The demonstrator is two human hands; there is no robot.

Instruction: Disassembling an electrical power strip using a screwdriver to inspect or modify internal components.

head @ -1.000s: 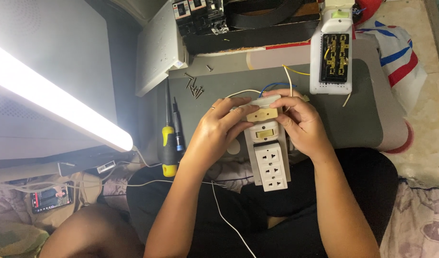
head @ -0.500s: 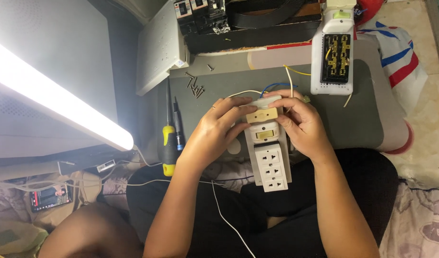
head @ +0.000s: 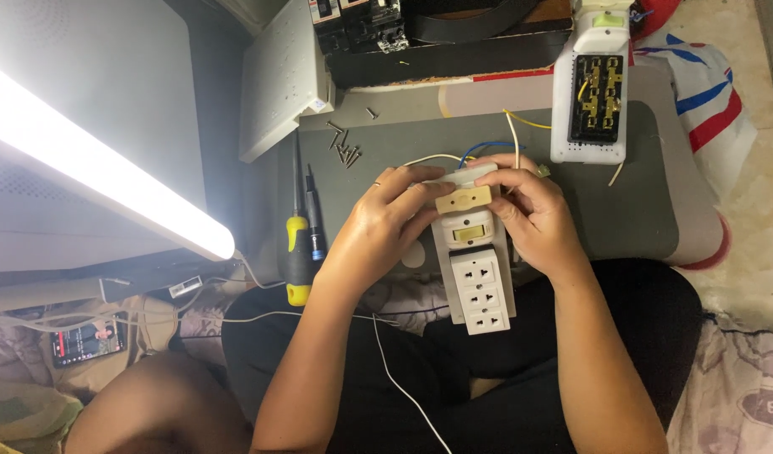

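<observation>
A lit tube lamp point(head: 92, 164) glares beside the grey mat point(head: 655, 185).

Glaring tube lamp point(head: 100, 168) at left; sharp picture, dim corners.

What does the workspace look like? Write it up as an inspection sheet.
Surface: grey mat laid across the person's lap.
Job's things: white socket strip with a tan module at its top end, held over the lap.
Clutter: yellow-handled screwdriver, blue-tipped screwdriver, loose screws, opened white socket housing showing brass contacts, white panel.
Grippers: left hand and right hand both grip the strip's top, fingers on the tan module.
Cables: yellow, blue and white wires behind the strip; thin white lead across the lap.
Surroundings: lit tube lamp, phone with screen on, patterned cloth.
</observation>
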